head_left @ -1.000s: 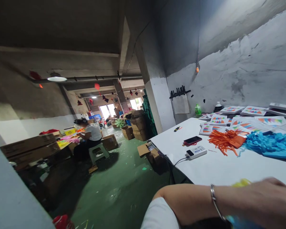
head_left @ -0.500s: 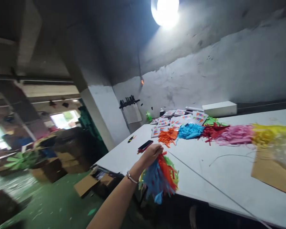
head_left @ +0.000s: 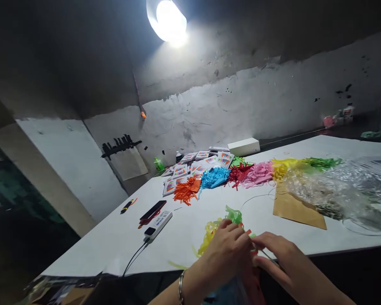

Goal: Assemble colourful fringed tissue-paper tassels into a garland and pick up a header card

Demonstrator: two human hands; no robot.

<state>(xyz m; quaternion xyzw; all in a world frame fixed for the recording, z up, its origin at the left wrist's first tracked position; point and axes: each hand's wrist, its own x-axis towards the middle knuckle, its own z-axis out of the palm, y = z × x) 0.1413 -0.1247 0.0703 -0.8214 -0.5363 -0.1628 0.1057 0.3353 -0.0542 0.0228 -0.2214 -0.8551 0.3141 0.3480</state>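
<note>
Left hand (head_left: 227, 250) clamped on a multicolour tassel bunch (head_left: 224, 224) at the near worktop (head_left: 190, 220) edge; yellow and green strands fan out above the knuckles. Right hand (head_left: 277, 258) touches left, fingers pinched on a thin wire (head_left: 266, 254). Phone (head_left: 153, 209) and power bank (head_left: 158, 223) to the left; loose tassel piles (head_left: 241, 173) further back.

Bare forearms and hands, a thin silver bangle (head_left: 180, 287) round the left wrist, no sleeves in sight.
</note>
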